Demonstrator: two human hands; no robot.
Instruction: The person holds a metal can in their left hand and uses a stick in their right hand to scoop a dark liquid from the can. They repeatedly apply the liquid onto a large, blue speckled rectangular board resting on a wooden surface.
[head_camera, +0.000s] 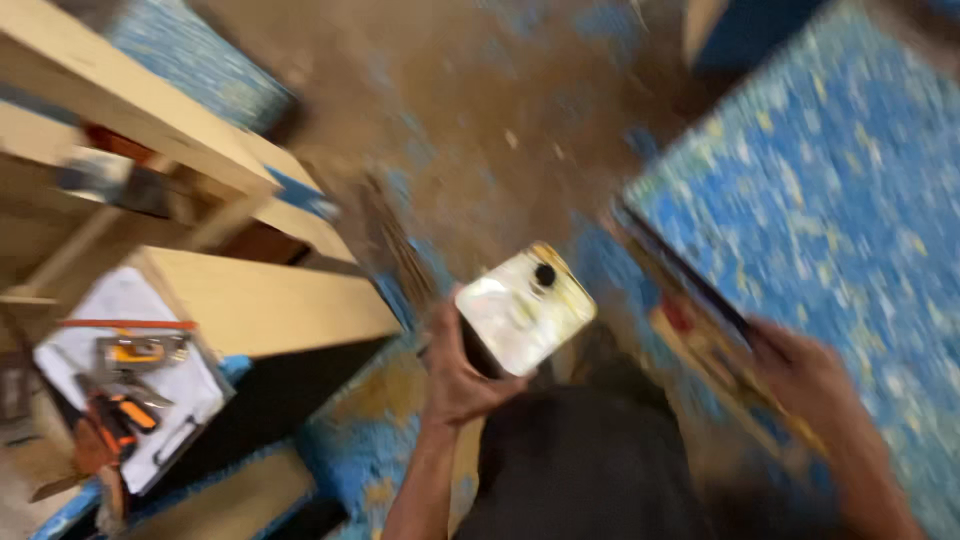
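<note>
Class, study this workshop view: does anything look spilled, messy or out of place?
Yes. The floor is smeared with blue patches and pale flecks, like spilled or worn paint. The flat metal can in the left hand is stained yellow at its edges. Tools lie jumbled on a white sheet, lower left.

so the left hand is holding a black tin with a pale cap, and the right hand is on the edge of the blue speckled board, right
Not quite. In the head view the left hand holds a pale, whitish tin with a dark cap. The right hand does rest on the edge of the blue speckled board.

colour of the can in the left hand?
Pale cream-white can with yellowish stains and a black cap, held by the left hand; head view, blurred.
</note>
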